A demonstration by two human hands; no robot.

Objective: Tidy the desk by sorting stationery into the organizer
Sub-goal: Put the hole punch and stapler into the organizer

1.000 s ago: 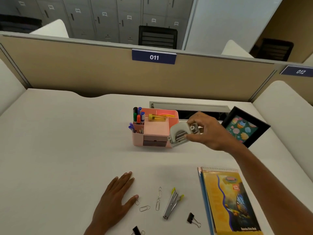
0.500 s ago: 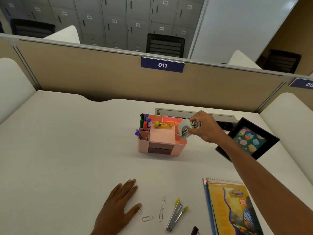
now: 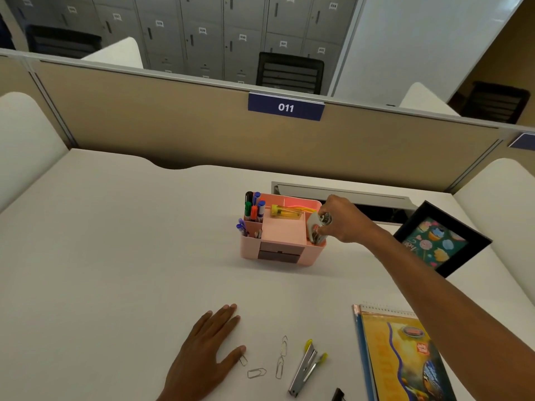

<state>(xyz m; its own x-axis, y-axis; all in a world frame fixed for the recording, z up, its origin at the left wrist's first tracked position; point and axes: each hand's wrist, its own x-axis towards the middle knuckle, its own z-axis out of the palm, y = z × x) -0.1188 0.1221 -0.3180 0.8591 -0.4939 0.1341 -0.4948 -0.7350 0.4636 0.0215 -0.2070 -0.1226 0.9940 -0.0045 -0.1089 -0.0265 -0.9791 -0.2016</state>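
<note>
Probably stiff and weighty, the grey punch (image 3: 313, 227) is best held by its top, where the grip of the right hand (image 3: 344, 219) is clamped, at the organizer (image 3: 278, 253).

Grey punch (image 3: 312, 227) in organizer (image 3: 251, 250) (right compartment)

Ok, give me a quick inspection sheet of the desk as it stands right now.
Surface: white desk, grey slot at the back.
Job's things: pink organizer holding markers; hole punch partly down in its right compartment; four paper clips, stapler, binder clip loose near the front.
Clutter: notebook, picture frame at the right.
Hands: right hand grips the hole punch; left hand flat on the desk, thumb beside a paper clip.
Cables: nothing seen.
Surroundings: partition with sign 011, lockers and chairs behind.
</note>
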